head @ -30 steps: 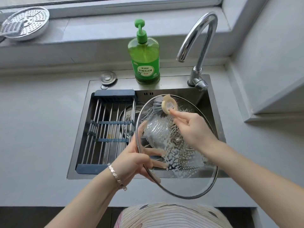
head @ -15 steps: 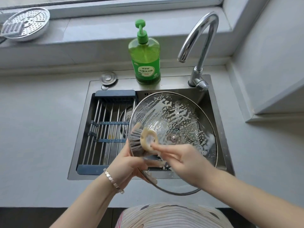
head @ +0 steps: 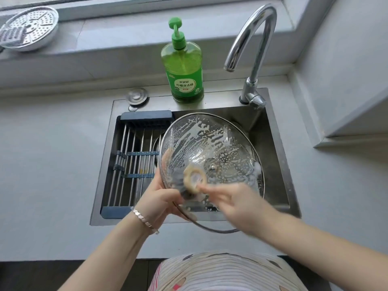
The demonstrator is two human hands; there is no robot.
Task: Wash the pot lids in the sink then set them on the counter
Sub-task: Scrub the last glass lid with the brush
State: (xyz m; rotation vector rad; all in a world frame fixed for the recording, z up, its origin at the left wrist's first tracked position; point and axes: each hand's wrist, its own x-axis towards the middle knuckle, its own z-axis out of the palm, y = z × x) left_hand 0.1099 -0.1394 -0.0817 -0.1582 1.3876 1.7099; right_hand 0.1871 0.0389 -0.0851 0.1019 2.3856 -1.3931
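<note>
Over the steel sink (head: 273, 143), the glass lid (head: 210, 143) is held tilted, and the left hand (head: 159, 202) grips its metal-banded rim at the lower left, thumb on the near face and fingers behind the glass. The right hand (head: 233, 204), blurred, holds a round-headed brush (head: 194, 182) against the lid's near face. Smooth, domed and streaked with suds, the lid looks stiff, fairly heavy, breakable and slippery, so I judge the rim the surest hold, or whatever knob the centre screw fastens on the far side.
</note>
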